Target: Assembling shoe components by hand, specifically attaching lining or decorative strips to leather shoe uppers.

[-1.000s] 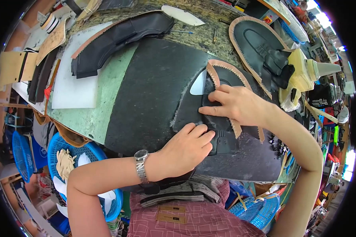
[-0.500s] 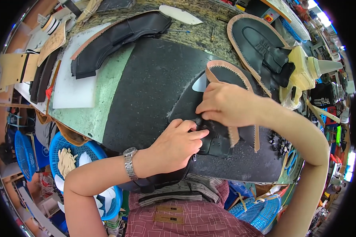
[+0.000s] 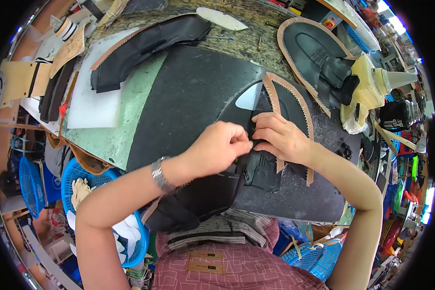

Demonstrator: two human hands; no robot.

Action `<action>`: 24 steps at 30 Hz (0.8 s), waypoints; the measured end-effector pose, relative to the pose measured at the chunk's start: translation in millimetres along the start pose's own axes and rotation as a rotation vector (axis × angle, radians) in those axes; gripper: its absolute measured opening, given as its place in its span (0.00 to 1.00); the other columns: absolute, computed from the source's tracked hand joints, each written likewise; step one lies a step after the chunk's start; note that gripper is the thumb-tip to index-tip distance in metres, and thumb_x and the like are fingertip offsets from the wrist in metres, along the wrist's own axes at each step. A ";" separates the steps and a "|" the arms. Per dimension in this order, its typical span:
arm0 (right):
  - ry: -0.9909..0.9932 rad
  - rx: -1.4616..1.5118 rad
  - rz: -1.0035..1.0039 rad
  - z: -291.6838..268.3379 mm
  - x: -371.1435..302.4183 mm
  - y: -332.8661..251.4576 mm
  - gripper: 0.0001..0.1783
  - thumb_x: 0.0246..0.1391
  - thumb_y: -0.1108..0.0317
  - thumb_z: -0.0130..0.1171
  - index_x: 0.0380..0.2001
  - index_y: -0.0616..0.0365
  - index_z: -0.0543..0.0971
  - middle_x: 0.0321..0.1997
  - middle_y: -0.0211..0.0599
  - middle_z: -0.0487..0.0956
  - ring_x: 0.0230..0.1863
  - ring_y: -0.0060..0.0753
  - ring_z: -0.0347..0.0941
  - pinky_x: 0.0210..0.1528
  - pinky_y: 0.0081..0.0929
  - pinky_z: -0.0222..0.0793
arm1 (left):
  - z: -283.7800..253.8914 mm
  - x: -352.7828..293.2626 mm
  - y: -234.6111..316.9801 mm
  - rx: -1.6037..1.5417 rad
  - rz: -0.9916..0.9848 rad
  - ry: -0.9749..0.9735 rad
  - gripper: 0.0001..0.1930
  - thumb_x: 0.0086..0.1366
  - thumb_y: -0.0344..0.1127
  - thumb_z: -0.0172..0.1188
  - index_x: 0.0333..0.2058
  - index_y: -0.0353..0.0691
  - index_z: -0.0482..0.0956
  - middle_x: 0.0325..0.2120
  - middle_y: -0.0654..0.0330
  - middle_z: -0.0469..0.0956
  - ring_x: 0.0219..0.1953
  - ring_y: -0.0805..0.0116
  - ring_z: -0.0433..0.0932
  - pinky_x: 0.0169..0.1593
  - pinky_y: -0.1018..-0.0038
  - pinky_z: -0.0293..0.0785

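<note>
A black leather shoe upper with a tan zigzag-cut edge strip lies on the black mat before me. My right hand has its fingers closed on the upper's inner edge, near its middle. Close beside it, my left hand is pinched, thumb against fingers; whatever its fingertips hold is too small or hidden to make out. A smooth white piece shows at the upper's far left side. Another black leather part hangs over the near table edge, beneath my left forearm.
A stack of black uppers lies on a white board at the left. Another upper sits far right, beside a yellowish bottle with a nozzle. A blue basket with cut pieces stands below left; a pen lies at the back.
My left hand has lifted off the upper and its pointing finger has curled into a pinch. My right hand has shifted slightly right and down; the tan strip now lies straighter.
</note>
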State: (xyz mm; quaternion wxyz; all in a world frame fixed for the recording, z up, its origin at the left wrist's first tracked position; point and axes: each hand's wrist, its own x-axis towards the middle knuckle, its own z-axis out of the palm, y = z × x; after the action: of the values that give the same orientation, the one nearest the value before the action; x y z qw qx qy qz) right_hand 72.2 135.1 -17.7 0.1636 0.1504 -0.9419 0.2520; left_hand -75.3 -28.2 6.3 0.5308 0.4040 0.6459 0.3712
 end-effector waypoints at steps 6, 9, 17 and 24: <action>0.082 -0.016 -0.077 4.0 -4.2 0.6 0.20 0.36 0.71 0.68 0.35 0.59 0.74 0.42 0.38 0.71 0.51 0.43 0.69 0.48 0.34 0.72 | 13.0 12.5 0.3 -0.142 -0.012 0.246 0.15 0.55 0.24 0.57 0.41 0.29 0.70 0.25 0.57 0.77 0.28 0.72 0.75 0.33 0.75 0.71; 0.094 -0.005 -0.062 3.2 -6.1 1.6 0.19 0.36 0.69 0.68 0.35 0.58 0.74 0.41 0.37 0.71 0.50 0.42 0.69 0.46 0.34 0.72 | 5.9 11.6 7.9 -0.191 -0.087 0.132 0.19 0.56 0.26 0.59 0.46 0.34 0.65 0.32 0.62 0.74 0.31 0.78 0.72 0.31 0.80 0.68; 0.060 0.216 0.282 9.4 6.9 -15.2 0.18 0.39 0.63 0.67 0.36 0.57 0.79 0.40 0.35 0.71 0.44 0.39 0.66 0.49 0.34 0.62 | -0.6 3.5 -11.0 -0.112 0.213 0.115 0.15 0.55 0.20 0.58 0.41 0.35 0.67 0.32 0.63 0.74 0.35 0.79 0.74 0.38 0.82 0.71; -0.019 0.293 0.655 4.0 25.1 -30.1 0.13 0.37 0.68 0.68 0.30 0.60 0.80 0.44 0.36 0.70 0.51 0.40 0.63 0.55 0.33 0.58 | 5.0 -22.0 9.3 0.427 0.287 0.359 0.16 0.55 0.25 0.62 0.42 0.36 0.69 0.30 0.56 0.79 0.30 0.70 0.79 0.34 0.76 0.74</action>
State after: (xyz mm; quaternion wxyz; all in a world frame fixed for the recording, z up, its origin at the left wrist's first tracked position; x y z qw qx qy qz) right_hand 59.6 103.0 1.5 0.0420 -0.1352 -0.8955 0.4219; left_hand -66.8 -44.4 22.4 0.2536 0.5214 0.7290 0.3638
